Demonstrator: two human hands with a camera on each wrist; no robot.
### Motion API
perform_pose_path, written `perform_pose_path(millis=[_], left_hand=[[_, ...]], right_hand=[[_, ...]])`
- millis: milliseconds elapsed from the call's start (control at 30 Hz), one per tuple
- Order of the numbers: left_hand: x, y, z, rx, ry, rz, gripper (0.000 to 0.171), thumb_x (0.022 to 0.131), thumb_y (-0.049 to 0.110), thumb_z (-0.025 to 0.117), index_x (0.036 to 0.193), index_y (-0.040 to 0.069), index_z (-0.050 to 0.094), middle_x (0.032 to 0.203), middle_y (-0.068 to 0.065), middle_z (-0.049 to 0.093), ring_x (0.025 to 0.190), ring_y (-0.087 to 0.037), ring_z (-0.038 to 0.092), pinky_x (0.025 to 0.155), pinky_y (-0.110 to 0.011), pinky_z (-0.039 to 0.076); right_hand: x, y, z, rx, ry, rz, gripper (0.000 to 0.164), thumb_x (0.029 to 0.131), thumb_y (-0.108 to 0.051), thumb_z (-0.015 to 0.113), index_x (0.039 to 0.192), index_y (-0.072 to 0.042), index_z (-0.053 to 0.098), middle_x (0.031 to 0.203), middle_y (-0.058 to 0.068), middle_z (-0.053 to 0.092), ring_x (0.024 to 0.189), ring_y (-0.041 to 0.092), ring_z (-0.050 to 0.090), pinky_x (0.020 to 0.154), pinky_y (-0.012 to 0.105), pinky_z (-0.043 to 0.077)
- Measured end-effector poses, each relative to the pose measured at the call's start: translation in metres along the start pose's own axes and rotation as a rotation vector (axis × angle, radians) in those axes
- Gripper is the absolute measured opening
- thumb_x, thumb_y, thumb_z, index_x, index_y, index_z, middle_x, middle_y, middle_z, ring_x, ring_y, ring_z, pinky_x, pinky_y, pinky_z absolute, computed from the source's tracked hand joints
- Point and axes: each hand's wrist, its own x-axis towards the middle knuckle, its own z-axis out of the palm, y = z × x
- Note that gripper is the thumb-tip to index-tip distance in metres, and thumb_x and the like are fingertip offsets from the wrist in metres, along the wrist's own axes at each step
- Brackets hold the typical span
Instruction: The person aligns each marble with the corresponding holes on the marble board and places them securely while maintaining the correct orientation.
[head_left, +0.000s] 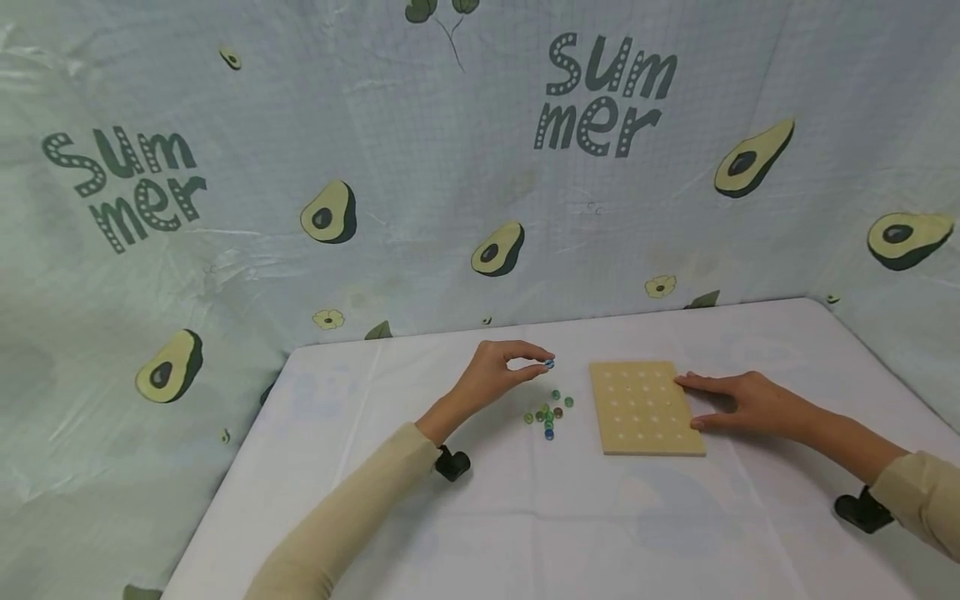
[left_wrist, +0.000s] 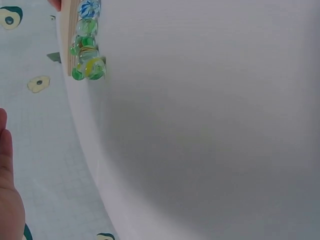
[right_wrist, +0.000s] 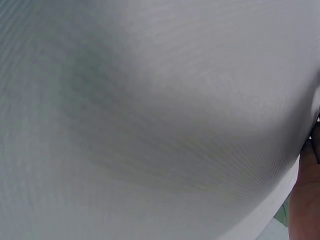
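Observation:
In the head view my left hand [head_left: 495,368] is raised over the table, pinching a blue marble [head_left: 550,363] between thumb and fingertips. Below it lies a loose group of glass marbles [head_left: 548,419], mostly green, with a dark blue one [head_left: 549,434] nearest me. A square wooden board [head_left: 647,408] with rows of small pale hollows lies flat to their right. My right hand [head_left: 757,406] touches the board's right edge with extended fingers and thumb. Seen from the left wrist, several marbles [left_wrist: 93,68] line up before the board's side [left_wrist: 70,40].
A white cloth [head_left: 585,533] covers the table. Behind it hangs a pale curtain [head_left: 420,167] printed with avocados and lettering. A black wrist camera [head_left: 452,463] sits under the left wrist, another [head_left: 864,510] under the right.

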Motion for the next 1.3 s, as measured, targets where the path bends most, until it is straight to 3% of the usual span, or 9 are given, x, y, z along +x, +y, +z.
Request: perform_pose_path(millis=[433,667,933,1100,1300], left_hand=[[0.006,0.005,0.007,0.0,0.061,-0.051,0.023,0.094,0.019,0.076,0.116,0.013,0.078,0.114,0.001,0.076,0.112,-0.009,0.068,0.096,-0.047,0.055],[0.017,0.009,0.011,0.027,0.097,-0.056,0.023,0.094,0.022,0.075,0.116,0.015,0.079,0.113,0.002,0.076,0.11,-0.007,0.069,0.096,-0.037,0.056],[0.031,0.012,0.011,0.081,0.029,-0.053,0.025,0.095,0.025,0.074,0.117,0.015,0.078,0.115,0.004,0.076,0.112,-0.007,0.068,0.096,-0.03,0.055],[0.038,0.01,0.017,0.066,-0.029,-0.103,0.024,0.094,0.026,0.074,0.116,0.016,0.079,0.112,0.004,0.077,0.109,-0.005,0.067,0.096,-0.032,0.055],[0.046,0.008,0.036,0.011,-0.056,-0.185,0.021,0.092,0.028,0.076,0.111,0.02,0.081,0.106,0.009,0.077,0.097,0.003,0.066,0.085,-0.017,0.052]], right_hand=[[0.0,0.001,0.0,-0.001,-0.009,0.001,0.077,0.083,-0.062,0.074,0.143,-0.015,0.061,0.14,0.018,0.06,0.118,0.039,0.064,0.09,0.057,0.054],[0.001,0.0,0.0,0.007,-0.011,-0.004,0.077,0.083,-0.062,0.075,0.143,-0.016,0.061,0.14,0.018,0.06,0.118,0.04,0.064,0.089,0.057,0.054],[0.001,0.0,0.0,0.002,-0.008,-0.012,0.076,0.083,-0.06,0.076,0.143,-0.015,0.061,0.14,0.017,0.061,0.118,0.04,0.064,0.09,0.057,0.054],[0.002,-0.002,-0.001,0.0,-0.016,0.014,0.078,0.082,-0.063,0.075,0.143,-0.015,0.061,0.141,0.018,0.059,0.123,0.044,0.059,0.093,0.059,0.052],[0.002,-0.002,-0.001,0.017,-0.025,0.043,0.082,0.081,-0.067,0.073,0.143,-0.015,0.06,0.143,0.018,0.058,0.127,0.045,0.056,0.096,0.061,0.049]])
